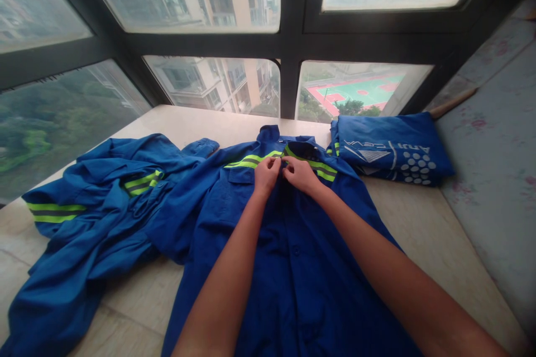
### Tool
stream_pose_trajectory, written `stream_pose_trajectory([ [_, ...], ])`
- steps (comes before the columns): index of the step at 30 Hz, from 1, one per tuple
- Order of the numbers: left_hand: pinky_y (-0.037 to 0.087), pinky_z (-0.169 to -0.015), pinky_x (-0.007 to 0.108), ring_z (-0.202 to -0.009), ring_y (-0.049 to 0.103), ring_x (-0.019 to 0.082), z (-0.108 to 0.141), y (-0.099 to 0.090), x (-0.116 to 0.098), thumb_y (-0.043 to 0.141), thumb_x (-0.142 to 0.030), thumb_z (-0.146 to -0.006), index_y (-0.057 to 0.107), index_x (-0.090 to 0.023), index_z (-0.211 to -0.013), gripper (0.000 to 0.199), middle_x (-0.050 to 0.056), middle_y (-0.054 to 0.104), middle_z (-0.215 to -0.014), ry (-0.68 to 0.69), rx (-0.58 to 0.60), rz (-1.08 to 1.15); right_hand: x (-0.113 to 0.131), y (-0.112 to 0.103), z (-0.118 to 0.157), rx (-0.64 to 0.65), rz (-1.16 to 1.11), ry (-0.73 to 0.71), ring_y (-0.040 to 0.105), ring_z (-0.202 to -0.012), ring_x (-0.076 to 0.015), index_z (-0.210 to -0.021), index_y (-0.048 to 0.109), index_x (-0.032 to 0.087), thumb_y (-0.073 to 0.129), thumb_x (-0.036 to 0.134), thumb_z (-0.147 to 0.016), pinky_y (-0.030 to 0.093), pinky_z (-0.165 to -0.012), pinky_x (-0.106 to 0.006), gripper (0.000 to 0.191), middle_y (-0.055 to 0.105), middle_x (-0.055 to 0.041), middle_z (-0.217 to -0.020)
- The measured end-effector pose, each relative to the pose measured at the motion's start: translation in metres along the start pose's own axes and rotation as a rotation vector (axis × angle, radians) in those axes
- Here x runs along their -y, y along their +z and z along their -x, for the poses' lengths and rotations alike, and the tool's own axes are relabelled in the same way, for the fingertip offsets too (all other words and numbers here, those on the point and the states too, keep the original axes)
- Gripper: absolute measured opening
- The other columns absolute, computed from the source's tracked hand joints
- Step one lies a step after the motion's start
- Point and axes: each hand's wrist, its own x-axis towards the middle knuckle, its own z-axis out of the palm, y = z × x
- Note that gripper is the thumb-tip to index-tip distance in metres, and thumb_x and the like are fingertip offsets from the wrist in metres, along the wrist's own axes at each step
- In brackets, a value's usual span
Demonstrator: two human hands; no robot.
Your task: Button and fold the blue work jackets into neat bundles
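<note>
A blue work jacket lies front up on the ledge, its collar toward the window and yellow-green and grey bands across the chest. My left hand pinches the edge of its front opening near the chest band. Close beside it, my right hand pinches the opposite front edge, fingertips almost meeting the left ones. Any button between the fingers is too small to make out. Lower on the front strip, a button shows. The jacket's left-side sleeve reaches out toward a second blue garment.
A crumpled blue garment with reflective bands lies at the left. Folded blue clothing with white print rests at the back right, against the patterned wall. Dark window frames stand behind the pale stone ledge.
</note>
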Motion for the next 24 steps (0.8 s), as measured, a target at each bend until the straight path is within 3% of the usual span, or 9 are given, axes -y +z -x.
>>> stream_pose_trajectory([
  [3,0.051,-0.064,0.025,-0.068,0.064,0.016,-0.002,0.004,0.006,0.058,-0.041,-0.085,0.071,-0.016,-0.083,0.028,0.003,0.071,-0.073,-0.044,-0.007,0.083,0.001,0.004,0.005,0.032,-0.145,0.051,0.065,-0.067,-0.0148,-0.123,0.064,0.016,0.052,0.011,-0.077,0.051,-0.071,-0.024,0.047,0.073,-0.0003,-0.075],
  [7,0.049,-0.062,0.024,-0.066,0.063,0.015,-0.004,0.007,0.013,0.058,-0.036,-0.084,0.070,-0.015,-0.080,0.025,0.003,0.070,-0.070,-0.066,-0.025,0.140,-0.003,0.010,0.005,0.089,-0.437,0.242,0.064,-0.060,-0.0140,-0.120,0.063,0.014,0.048,0.013,-0.077,0.052,-0.059,-0.022,0.045,0.073,-0.0012,-0.073],
  [9,0.049,-0.064,0.024,-0.068,0.064,0.015,-0.004,0.008,0.014,0.060,-0.033,-0.082,0.069,-0.015,-0.077,0.021,0.003,0.071,-0.071,-0.063,-0.028,0.151,-0.006,0.011,0.003,0.069,-0.473,0.271,0.064,-0.059,-0.0138,-0.114,0.066,0.014,0.048,0.014,-0.078,0.052,-0.057,-0.022,0.040,0.073,-0.0015,-0.074],
  [16,0.050,-0.070,0.026,-0.076,0.068,0.018,-0.004,0.008,0.012,0.062,-0.032,-0.083,0.071,-0.015,-0.081,0.019,0.006,0.074,-0.079,-0.030,-0.032,0.155,-0.010,0.005,-0.003,-0.085,-0.133,0.134,0.065,-0.065,-0.0148,-0.101,0.071,0.020,0.059,0.025,-0.084,0.050,-0.069,-0.024,0.022,0.070,0.0020,-0.068],
  [24,0.051,-0.073,0.026,-0.078,0.068,0.018,-0.005,0.009,0.013,0.062,-0.028,-0.082,0.071,-0.015,-0.082,0.016,0.006,0.074,-0.081,-0.028,-0.075,0.107,0.000,-0.003,-0.012,-0.063,0.121,0.135,0.068,-0.081,-0.0191,-0.097,0.072,0.024,0.060,0.032,-0.089,0.048,-0.074,-0.025,0.017,0.075,-0.0016,-0.083],
])
